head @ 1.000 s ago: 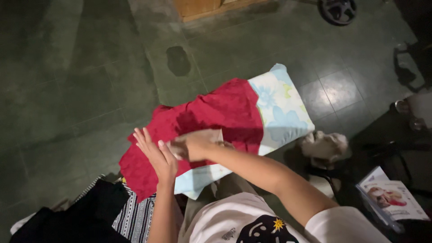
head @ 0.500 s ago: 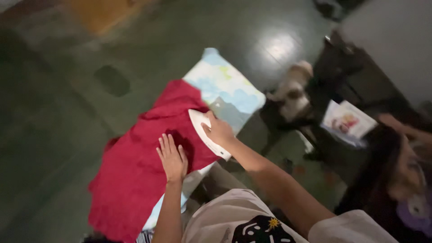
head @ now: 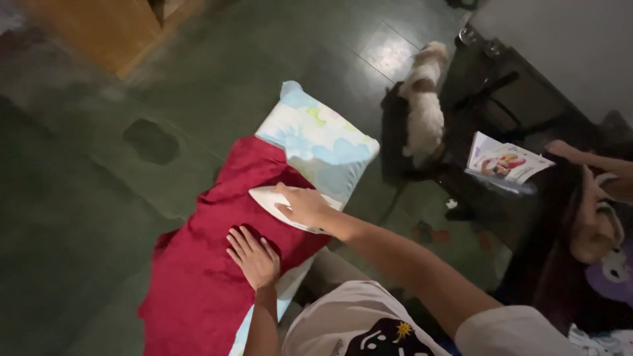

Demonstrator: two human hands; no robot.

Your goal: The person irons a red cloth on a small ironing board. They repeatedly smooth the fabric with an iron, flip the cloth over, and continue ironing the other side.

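Note:
A red garment lies spread over a flowered pillow on the green tiled floor. My right hand grips a white clothes iron that rests on the red cloth near the pillow's bare end. My left hand lies flat on the red cloth just below the iron, fingers spread, holding nothing.
A small white dog stands past the pillow beside dark furniture. A booklet lies on the right. Another person sits at the right edge. A wooden cabinet is at top left, a dark floor patch nearby.
My right hand has slid the iron left and down onto the red cloth. My left hand stays flat on the cloth. The view has swung right, showing the dog and the person more.

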